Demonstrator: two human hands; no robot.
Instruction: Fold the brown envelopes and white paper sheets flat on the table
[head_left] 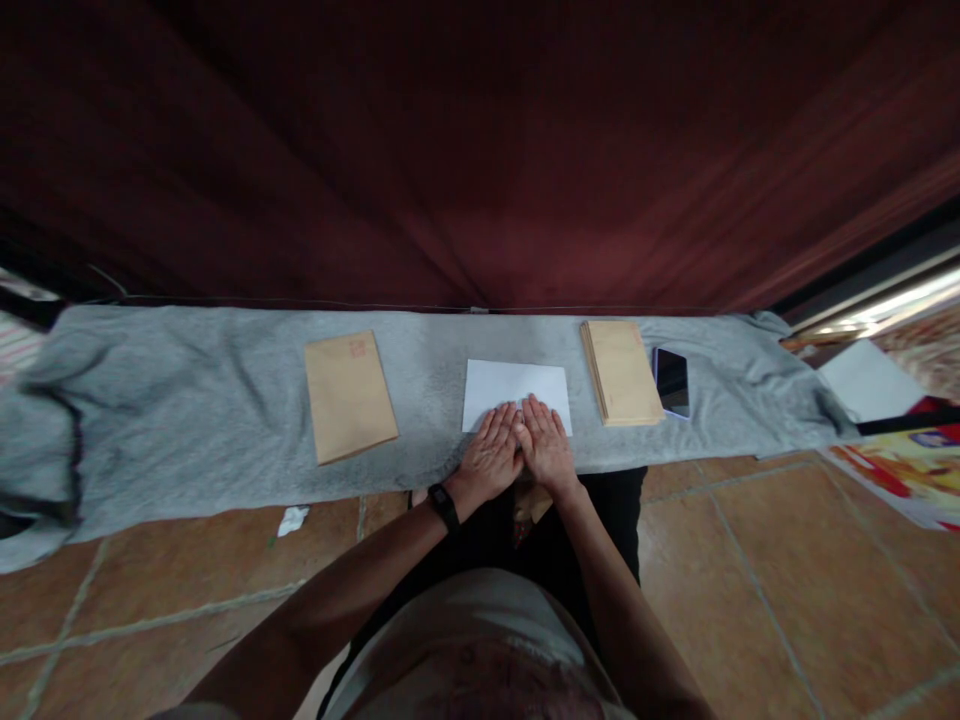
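Note:
A white sheet of paper (516, 388) lies flat on a grey cloth (187, 400) spread over the floor. My left hand (492, 454) and my right hand (546, 446) rest side by side on the sheet's near edge, fingers stretched out flat and pressing down. A black band sits on my left wrist. One brown envelope (348, 394) lies to the left of the sheet. A stack of brown envelopes (621, 372) lies to its right.
A dark phone (671, 381) lies beside the envelope stack. A dark red curtain (480, 150) hangs behind the cloth. White paper (868, 380) and a colourful printed sheet (907, 468) lie at the far right. A small paper scrap (292, 519) sits on the tiled floor.

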